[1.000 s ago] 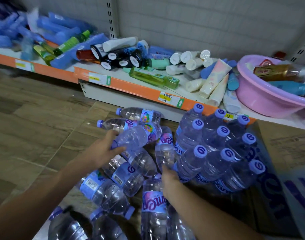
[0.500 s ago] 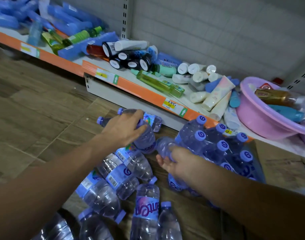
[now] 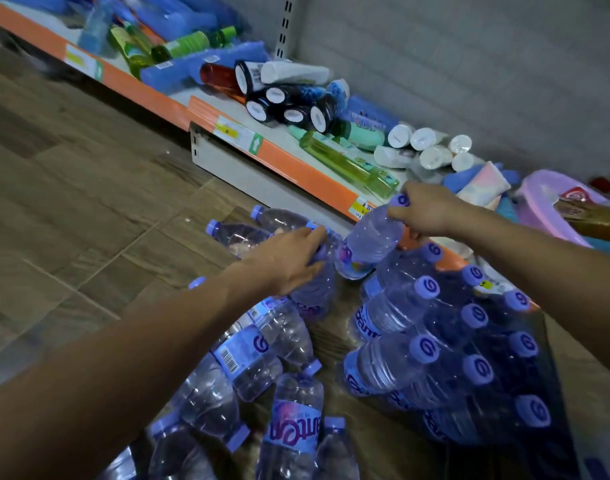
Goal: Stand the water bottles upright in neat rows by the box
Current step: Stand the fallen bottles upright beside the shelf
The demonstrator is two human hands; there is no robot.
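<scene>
Right hand (image 3: 429, 211) is clamped round the neck of a tilted water bottle (image 3: 372, 239), fingers just under its purple cap, base low and leaning toward the upright group. Left hand (image 3: 289, 259) lies palm-down w/ fingers curled over the top of another bottle (image 3: 314, 289); the hand hides its cap and shoulder, so the grip looks closed but can't confirm how firmly. Standing bottles (image 3: 445, 344) are packed in rows to the right, purple caps up, labels partly readable; whole frame is motion-blurred. Loose bottles (image 3: 255, 355) lie on their sides on the wood-look floor (image 3: 71, 202) below and left of the hands, several cut off by the bottom edge or covered by the left forearm; two more lie behind the left hand near the shelf base. Cardboard at lower right is mostly cropped, can't tell if it's the box. Behind, an orange-edged shelf (image 3: 296, 161) holds toppled toiletries: green bottles, black-and-white tubes, white tubes. Pink basin (image 3: 538, 209) at far right holds a few items, incl. a gold-brown bottle, partly out of frame.
</scene>
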